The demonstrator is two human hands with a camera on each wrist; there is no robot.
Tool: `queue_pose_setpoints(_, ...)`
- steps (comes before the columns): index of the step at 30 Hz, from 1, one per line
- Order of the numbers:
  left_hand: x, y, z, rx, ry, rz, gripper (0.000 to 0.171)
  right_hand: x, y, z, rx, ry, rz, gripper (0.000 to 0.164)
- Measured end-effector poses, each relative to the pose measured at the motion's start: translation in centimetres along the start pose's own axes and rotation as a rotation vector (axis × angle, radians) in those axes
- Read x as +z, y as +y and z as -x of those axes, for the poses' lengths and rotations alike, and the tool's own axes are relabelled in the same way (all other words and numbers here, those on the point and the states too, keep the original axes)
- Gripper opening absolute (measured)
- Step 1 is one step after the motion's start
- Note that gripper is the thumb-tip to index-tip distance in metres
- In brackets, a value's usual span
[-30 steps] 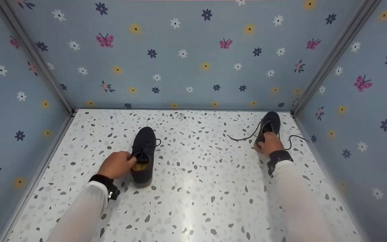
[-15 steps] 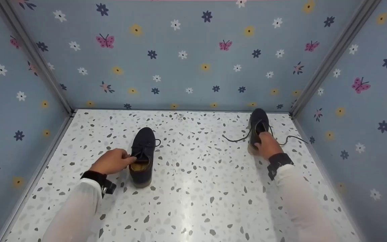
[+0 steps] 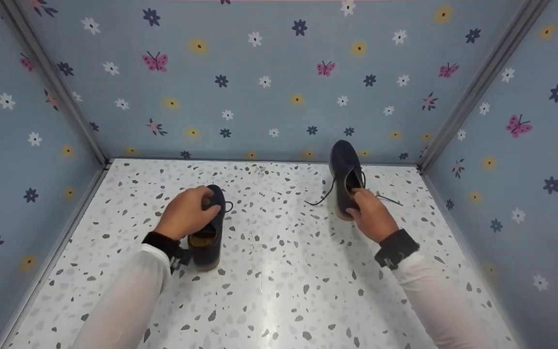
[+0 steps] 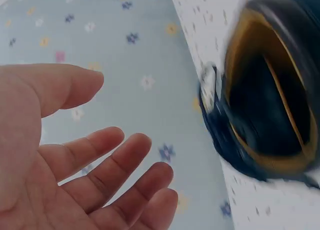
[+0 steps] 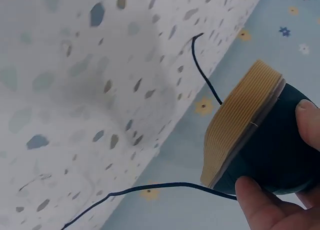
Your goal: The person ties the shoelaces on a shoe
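Observation:
My right hand [image 3: 373,215] grips a dark lace-up shoe [image 3: 343,160] at its heel, fingers reaching into the opening. In the right wrist view, thumb and fingers pinch the heel above a ribbed tan sole [image 5: 242,115], and the shoe is tilted above the floor. Its dark lace [image 5: 170,184] hangs undone, with long loose ends to both sides. On the floor at left stands a matching shoe [image 3: 205,257], with a lace loop at its right side. My left hand [image 3: 184,213] hovers over it; the left wrist view shows that hand's fingers [image 4: 132,157] loosely spread, holding nothing, apart from the shoe.
Flower-and-butterfly panels [image 3: 279,63] close off the back and both sides, with grey metal posts [image 3: 482,82] in the corners. A speckled white floor [image 3: 279,252] lies between them.
My right hand has lifted its shoe and brought it left, nearer the other one. My left hand has left the left shoe's opening edge and moved up over its front.

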State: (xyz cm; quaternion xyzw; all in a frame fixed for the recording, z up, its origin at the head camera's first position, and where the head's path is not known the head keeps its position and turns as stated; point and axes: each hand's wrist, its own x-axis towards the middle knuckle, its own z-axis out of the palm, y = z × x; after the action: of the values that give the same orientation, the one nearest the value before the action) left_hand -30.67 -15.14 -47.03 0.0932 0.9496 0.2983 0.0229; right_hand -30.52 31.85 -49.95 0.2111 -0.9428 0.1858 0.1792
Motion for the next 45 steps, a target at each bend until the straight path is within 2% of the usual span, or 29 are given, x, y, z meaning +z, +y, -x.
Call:
queue_pose_setpoints(6,3.5,4.5,-1.4,0.135,-0.026,0.008,0.045,0.2,-4.2,1.2,-0.142,0.054,-0.036,0.027)
queue_pose_setpoints(11,6.8,6.9,-2.2,0.215,-0.08,0.035,0.039,0.5,-7.2,2.1,-0.246,0.09,-0.07,0.027)
queue_pose_setpoints(17,10.2,8.2,-3.1,0.248,-0.154,0.126,0.033,0.7,-9.7,3.0,-0.299,0.071,-0.134,0.024)
queue_pose_setpoints(22,11.6,8.0,-3.4,0.326,-0.194,0.191,0.016,1.2,-10.3,3.2,-0.315,0.064,-0.152,0.024)
queue_pose_setpoints(25,11.5,7.7,-3.2,0.297,-0.213,0.237,0.02,1.4,-10.4,3.3,-0.324,0.075,-0.14,0.026)
queue_pose_setpoints(31,10.4,7.0,-2.8,0.211,-0.27,0.449,0.023,1.9,-10.5,3.6,-0.337,0.103,-0.107,0.027)
queue_pose_setpoints(34,9.5,6.7,-2.6,0.179,-0.294,0.485,0.026,2.3,-10.9,3.7,-0.342,0.115,-0.094,0.028)
queue_pose_setpoints(40,6.8,6.2,-2.3,0.214,-0.276,0.343,0.025,3.4,-11.7,4.6,-0.305,0.125,-0.01,0.031)
queue_pose_setpoints(45,5.1,5.5,-2.2,0.241,-0.31,0.28,0.027,5.2,-12.8,6.0,-0.274,0.083,0.079,0.031)
